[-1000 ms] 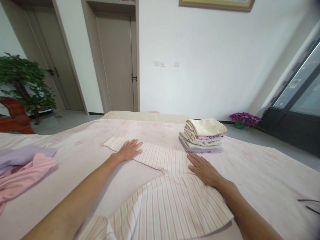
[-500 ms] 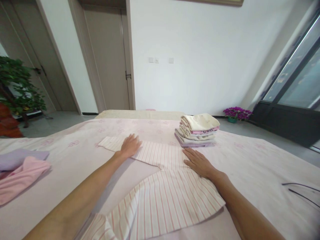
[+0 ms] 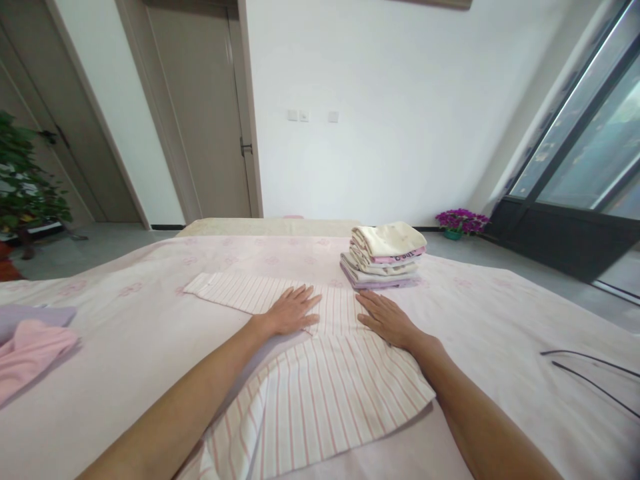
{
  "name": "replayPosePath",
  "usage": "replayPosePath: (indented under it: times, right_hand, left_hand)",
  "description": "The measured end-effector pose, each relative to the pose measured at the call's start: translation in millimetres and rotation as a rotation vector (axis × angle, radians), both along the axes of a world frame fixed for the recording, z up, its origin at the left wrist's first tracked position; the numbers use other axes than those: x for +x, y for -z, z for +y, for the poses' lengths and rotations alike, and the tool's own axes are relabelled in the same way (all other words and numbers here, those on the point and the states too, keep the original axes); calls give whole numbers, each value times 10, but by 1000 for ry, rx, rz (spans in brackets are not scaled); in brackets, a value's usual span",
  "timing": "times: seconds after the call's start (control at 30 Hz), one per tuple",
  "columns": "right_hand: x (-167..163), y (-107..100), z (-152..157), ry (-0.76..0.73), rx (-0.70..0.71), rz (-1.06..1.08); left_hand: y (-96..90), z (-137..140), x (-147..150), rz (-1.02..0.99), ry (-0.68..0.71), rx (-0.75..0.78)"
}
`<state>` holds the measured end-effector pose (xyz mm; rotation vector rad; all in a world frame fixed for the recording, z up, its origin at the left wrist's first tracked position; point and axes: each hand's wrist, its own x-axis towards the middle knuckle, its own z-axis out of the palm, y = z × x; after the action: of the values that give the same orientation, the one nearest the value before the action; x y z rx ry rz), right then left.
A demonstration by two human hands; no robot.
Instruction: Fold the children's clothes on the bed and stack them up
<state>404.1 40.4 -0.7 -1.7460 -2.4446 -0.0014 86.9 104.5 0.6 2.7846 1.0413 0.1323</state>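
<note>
A pair of striped pants (image 3: 325, 400), cream with pinkish stripes, lies spread on the pale pink bedsheet. One leg stretches away to the far left, the other comes down toward me at the near left, partly behind my left forearm. My left hand (image 3: 293, 310) rests palm down on the far leg, close to the crotch, fingers spread. Just right of it, my right hand (image 3: 385, 317) lies flat on the upper right part of the cloth, fingers stretched out. Neither hand grips the fabric.
Just beyond my right hand stands a stack of folded clothes (image 3: 385, 257). Crumpled pink and lilac clothes (image 3: 37, 343) lie at the left edge. Two thin dark cords (image 3: 590, 357) rest on the bedsheet (image 3: 150, 333) at the right. Purple flowers (image 3: 461, 222) stand on the floor behind.
My left hand has slid right along the far leg, closer to my right hand. My right hand stays at the same place on the cloth. The view has turned slightly right.
</note>
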Motion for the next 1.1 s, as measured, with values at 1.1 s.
replayPosePath:
  times: [1.1]
  right_hand:
    - [265, -267, -406, 502, 79, 513]
  left_hand:
    - [-413, -1765, -2313, -199, -382, -375]
